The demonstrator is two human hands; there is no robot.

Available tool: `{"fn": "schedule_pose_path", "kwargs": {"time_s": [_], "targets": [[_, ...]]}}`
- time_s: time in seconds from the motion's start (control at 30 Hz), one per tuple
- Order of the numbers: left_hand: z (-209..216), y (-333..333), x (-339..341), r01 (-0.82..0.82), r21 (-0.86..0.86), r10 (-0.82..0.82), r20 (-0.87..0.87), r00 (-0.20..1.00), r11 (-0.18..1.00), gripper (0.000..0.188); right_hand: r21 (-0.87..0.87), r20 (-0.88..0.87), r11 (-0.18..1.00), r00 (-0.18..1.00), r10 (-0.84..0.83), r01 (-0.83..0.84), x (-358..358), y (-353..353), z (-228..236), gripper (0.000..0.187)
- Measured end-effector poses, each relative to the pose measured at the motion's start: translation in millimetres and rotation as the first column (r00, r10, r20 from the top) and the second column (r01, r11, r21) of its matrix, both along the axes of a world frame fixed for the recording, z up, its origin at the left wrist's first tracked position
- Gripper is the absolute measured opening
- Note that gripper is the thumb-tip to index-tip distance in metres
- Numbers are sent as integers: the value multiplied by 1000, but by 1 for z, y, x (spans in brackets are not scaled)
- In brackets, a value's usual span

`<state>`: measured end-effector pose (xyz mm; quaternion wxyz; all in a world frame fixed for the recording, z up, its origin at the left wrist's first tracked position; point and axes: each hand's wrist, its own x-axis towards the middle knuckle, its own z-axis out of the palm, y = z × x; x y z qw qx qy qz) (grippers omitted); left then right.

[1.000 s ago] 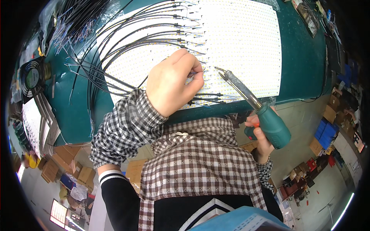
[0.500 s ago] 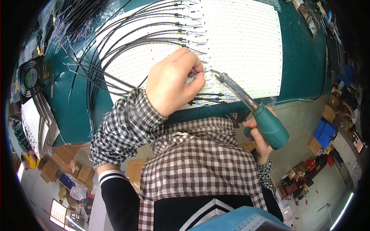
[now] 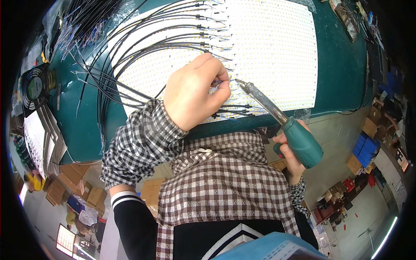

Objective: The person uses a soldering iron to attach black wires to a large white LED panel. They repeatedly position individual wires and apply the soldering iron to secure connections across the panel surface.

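My left hand [image 3: 197, 91] rests over a white LED board [image 3: 273, 56], thumb and forefinger pinched on a thin cable. The wire ends of that cable poke out past the fingertips; the rest is mostly hidden by the hand. In my right hand [image 3: 292, 158] is a soldering gun [image 3: 303, 143] with a green handle and a long metal barrel. Its tip meets the board right beside the pinched wires; whether it touches them I cannot tell. Several black cables [image 3: 160, 28] run across the board from the left, their stripped ends lying along its middle seam.
A green worktable [image 3: 78, 130] carries the board. At the left stand a small black fan [image 3: 34, 89] and a stack of white panels [image 3: 43, 134]. Loose cables [image 3: 84, 26] are heaped at the far left. Cardboard boxes [image 3: 154, 190] sit on the floor beyond the near edge.
The soldering gun has shifted very slightly left, its tip closer to the left fingertips. My left hand has stayed in place.
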<state>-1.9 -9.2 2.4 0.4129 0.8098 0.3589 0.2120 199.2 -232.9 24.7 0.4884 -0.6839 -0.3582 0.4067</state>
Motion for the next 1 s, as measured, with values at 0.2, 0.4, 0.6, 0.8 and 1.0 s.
{"fn": "schedule_pose_path", "kwargs": {"time_s": [0.2, 0.4, 0.6, 0.8, 1.0], "targets": [[-1, 0, 0, 0, -4, 0, 6, 1000, 1000, 9, -11, 4, 1000, 1000, -18, 18, -3, -1, 1, 59], [0, 1, -1, 1, -12, -1, -3, 1000, 1000, 9, 90, 104, 992, 992, 74, -83, 6, 2, -4, 39], [1, 0, 0, 8, -43, -9, -15, 1000, 999, 9, 85, 51, 996, 999, -8, 3, 1, 5, 0, 39], [18, -22, -2, 68, 323, -47, -70, 996, 944, 23, 113, -16, 981, 987, -158, 159, 3, -2, 3, 52], [14, -23, -1, 330, 222, -290, -196, 937, 918, 19, 178, 8, 970, 986, -169, 165, 8, -3, 4, 31]]}}
